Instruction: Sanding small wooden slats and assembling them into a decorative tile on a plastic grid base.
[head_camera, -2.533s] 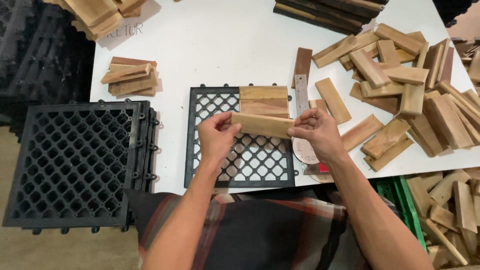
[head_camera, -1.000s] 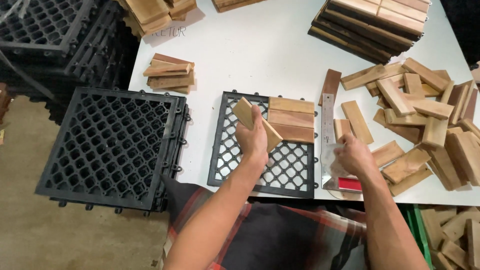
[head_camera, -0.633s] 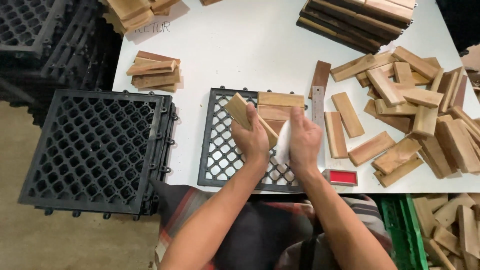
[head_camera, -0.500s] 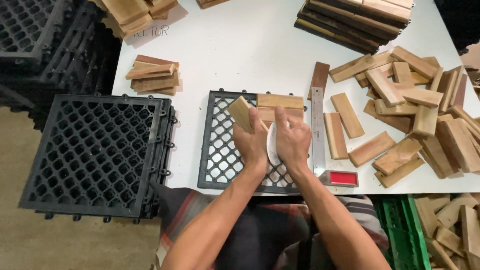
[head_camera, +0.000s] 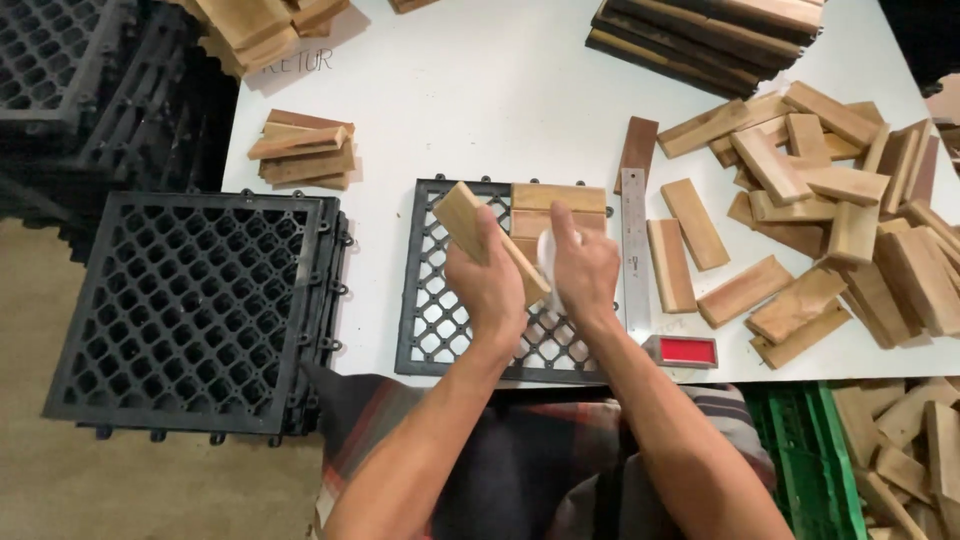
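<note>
My left hand (head_camera: 490, 285) grips a light wooden slat (head_camera: 470, 222), held tilted above a black plastic grid tile (head_camera: 437, 320) on the white table. My right hand (head_camera: 585, 268) holds a small white object (head_camera: 548, 252) pressed against the slat's lower end. Two wooden slats (head_camera: 558, 198) lie fitted in the grid tile's top right corner. A steel ruler (head_camera: 635, 250) lies along the tile's right side.
A large pile of loose slats (head_camera: 850, 220) covers the right of the table (head_camera: 480, 100). A small stack of slats (head_camera: 300, 152) sits at the left. Black grid tiles (head_camera: 190, 310) are stacked left of the table. A red block (head_camera: 683, 352) lies near the front edge. Dark planks (head_camera: 700, 30) lie at the back.
My right hand left the ruler and red block, came over to the slat, and now presses a white object on it. The left hand keeps the slat tilted.
</note>
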